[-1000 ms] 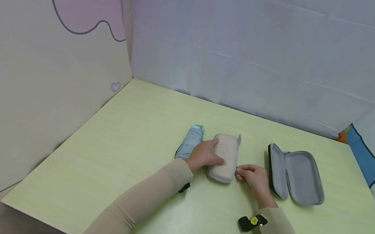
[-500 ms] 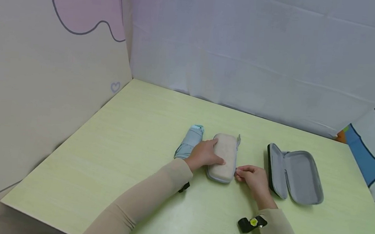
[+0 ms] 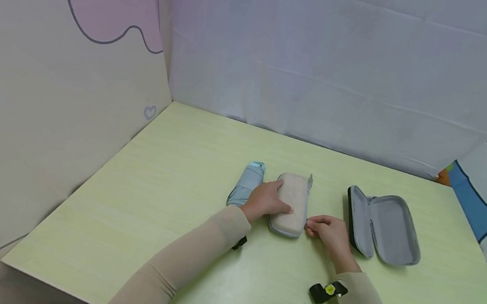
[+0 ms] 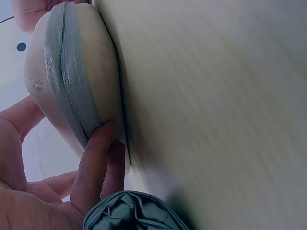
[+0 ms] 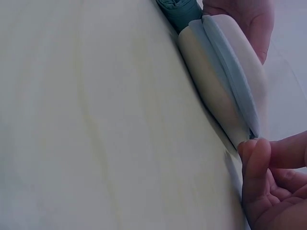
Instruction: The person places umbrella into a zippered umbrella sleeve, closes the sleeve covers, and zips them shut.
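A beige zippered case [image 3: 294,195] with a grey-blue zipper band lies lengthwise on the table. My left hand [image 3: 265,201] grips it from the left, thumb across the top; in the left wrist view, fingers [image 4: 98,148] press against its zippered side. At the case's near right edge my right hand [image 3: 329,233] pinches the zipper pull between thumb and forefinger. Those fingertips mostly cover the pull, with a dark bit of the zipper slider [image 5: 253,136] showing above them. Close to the left hand lies a folded pale blue umbrella [image 3: 247,185], partly behind that hand.
To the right of my right hand, a second case [image 3: 395,233] lies spread open, grey inside with a black outer side. A fabric strap [image 3: 310,183] sticks out at the beige case's far right corner. White walls bound the pale yellow-green table [image 3: 133,219] at the back and left.
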Demonstrator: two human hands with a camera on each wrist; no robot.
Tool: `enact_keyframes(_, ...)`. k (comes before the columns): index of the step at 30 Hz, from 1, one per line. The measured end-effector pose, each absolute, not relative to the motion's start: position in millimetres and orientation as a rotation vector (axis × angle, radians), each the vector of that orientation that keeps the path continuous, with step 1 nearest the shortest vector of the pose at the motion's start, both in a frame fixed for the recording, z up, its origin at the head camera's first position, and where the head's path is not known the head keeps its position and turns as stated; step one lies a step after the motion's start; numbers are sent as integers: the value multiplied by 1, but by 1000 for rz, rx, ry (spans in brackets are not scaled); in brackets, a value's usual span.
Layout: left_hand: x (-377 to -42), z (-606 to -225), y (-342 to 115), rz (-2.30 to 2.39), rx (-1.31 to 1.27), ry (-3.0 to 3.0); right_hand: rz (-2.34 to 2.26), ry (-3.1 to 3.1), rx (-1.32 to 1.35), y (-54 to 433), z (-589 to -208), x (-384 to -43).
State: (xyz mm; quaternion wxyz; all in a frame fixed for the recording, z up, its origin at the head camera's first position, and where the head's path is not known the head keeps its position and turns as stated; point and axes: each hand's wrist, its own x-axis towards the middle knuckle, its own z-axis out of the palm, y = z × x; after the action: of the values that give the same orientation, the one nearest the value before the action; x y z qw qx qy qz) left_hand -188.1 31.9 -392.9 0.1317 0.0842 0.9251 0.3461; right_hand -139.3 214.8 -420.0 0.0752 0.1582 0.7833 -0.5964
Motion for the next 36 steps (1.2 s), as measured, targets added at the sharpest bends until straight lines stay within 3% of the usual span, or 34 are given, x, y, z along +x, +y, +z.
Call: enact_keyframes(36,-186,-390,31,986,257,2707,-1861,2306,456,214,-422,-130)
